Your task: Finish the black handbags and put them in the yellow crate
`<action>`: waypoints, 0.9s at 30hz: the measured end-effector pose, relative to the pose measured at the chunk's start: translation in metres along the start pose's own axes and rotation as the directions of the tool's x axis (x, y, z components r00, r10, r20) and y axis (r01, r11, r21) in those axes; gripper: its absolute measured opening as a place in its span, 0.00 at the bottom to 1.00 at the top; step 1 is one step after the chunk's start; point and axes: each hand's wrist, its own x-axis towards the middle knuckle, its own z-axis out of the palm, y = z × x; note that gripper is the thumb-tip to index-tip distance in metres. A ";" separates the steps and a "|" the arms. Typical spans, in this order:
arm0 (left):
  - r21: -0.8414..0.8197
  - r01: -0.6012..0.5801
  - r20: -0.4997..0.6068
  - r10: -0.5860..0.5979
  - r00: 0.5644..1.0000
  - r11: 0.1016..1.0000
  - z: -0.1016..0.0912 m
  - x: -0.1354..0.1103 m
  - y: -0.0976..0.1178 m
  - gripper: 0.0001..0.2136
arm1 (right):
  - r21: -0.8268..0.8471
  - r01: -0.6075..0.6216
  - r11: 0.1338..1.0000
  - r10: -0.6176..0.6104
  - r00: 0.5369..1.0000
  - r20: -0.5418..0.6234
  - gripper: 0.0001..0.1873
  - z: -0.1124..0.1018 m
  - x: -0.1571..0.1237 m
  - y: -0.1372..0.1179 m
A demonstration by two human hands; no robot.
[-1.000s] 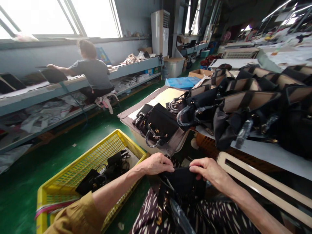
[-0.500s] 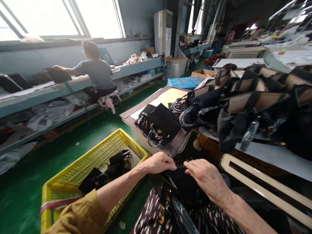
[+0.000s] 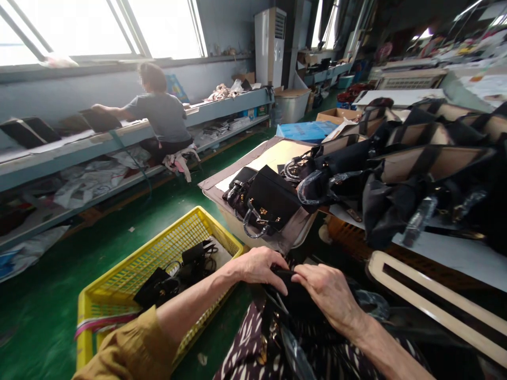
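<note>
A black handbag rests on my lap, its gold-coloured fittings and a plastic-wrapped handle hanging toward me. My left hand grips the bag's upper edge from the left, thumb on the near side. Close beside it, my right hand pinches the same edge, fingers bent over the top. Much of the bag is dark, and its far side is hidden by my hands. Left of my lap, a yellow plastic basket holds several small black bags.
Finished-looking black handbags lie on a covered bin ahead. Several open bags crowd a table at right, above a cream slotted frame. A co-worker sits at the long bench by the windows.
My hands have drawn closer together along the bag's edge, and my left thumb now lies over the near side. The view has shifted slightly, moving the surroundings to the right.
</note>
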 end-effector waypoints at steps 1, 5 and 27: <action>0.016 -0.016 0.004 0.016 1.000 1.000 -0.001 0.000 0.000 0.21 | 0.002 -0.010 1.000 0.010 1.000 0.005 0.17 0.000 0.000 0.000; 0.047 -0.026 -0.015 0.026 1.000 0.999 0.001 0.000 -0.005 0.16 | 0.011 -0.030 0.999 0.030 0.999 0.030 0.16 0.000 0.002 0.000; 0.225 -0.033 -0.226 0.085 0.970 0.974 0.015 0.003 -0.018 0.09 | -0.065 -0.099 0.993 0.100 0.995 0.005 0.16 0.003 0.003 -0.003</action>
